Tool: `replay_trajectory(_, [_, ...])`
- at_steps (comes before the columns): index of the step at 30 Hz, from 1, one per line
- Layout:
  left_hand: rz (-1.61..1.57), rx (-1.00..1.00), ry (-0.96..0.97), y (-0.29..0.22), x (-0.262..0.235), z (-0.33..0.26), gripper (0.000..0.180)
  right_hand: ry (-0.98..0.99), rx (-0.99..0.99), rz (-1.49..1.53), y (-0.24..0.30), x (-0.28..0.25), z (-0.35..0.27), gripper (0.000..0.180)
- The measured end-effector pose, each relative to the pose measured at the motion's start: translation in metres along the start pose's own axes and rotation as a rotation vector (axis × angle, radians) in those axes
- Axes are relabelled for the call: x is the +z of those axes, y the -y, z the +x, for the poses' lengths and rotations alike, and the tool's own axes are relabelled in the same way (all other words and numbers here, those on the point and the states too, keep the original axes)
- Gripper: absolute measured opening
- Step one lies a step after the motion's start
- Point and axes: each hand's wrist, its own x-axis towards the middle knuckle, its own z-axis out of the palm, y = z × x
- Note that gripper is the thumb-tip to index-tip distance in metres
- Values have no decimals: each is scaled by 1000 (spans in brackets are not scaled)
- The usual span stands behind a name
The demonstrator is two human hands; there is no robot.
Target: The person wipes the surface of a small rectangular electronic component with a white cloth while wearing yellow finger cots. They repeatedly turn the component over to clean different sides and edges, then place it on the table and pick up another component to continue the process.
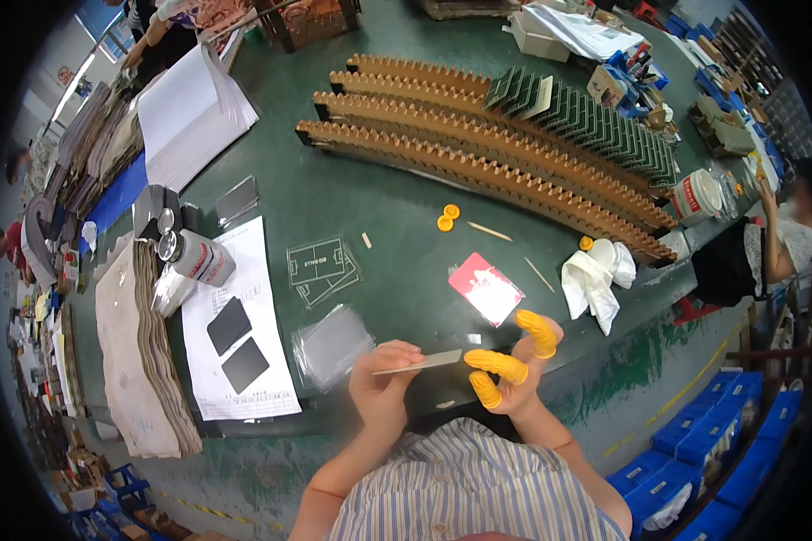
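Near the table's front edge, my left hand (383, 383) pinches a thin flat pale plate (431, 362) between thumb and fingers. The plate is seen almost edge-on. My right hand (517, 370) wears yellow rubber finger cots and is spread open. One covered fingertip is very close to the plate's right end; whether they touch I cannot tell. Left of my left hand lies a stack of clear plastic sleeves (332, 346). Beyond it are clear rectangular sheets (317, 262) with white line markings. A red and white card (486, 288) lies beyond my right hand.
Long notched wooden racks (424, 113) cross the far side, with several dark green plates (595, 122) standing in them. White cloths (594, 279), yellow finger cots (446, 219) and a wooden stick (490, 232) lie nearer. A paper sheet (275, 365) carries two dark cards. Another person (789, 225) sits at right.
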Motion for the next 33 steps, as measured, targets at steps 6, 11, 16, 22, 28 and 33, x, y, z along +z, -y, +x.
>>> replay_trajectory(6, [-26, -43, -27, -3, 6, 2, 24, -60, 52, 257, -4, 2, 5, 46])
replay_trajectory(11, [-64, -131, -51, -4, 4, -3, 25, 88, 84, 480, 7, 5, 15, 63])
replay_trajectory(16, [-36, -163, -19, -11, 12, -3, 23, 155, 102, 551, 4, 9, 5, 65])
replay_trajectory(22, [-24, -168, -13, -10, 11, -6, 23, 117, 132, 548, 6, 10, -1, 61])
replay_trajectory(28, [-37, -178, 20, -11, 10, -7, 22, 109, 216, 603, 6, 12, -6, 58])
replay_trajectory(33, [-52, -159, 71, -7, 9, -9, 19, 75, 247, 626, 7, 11, -13, 58])
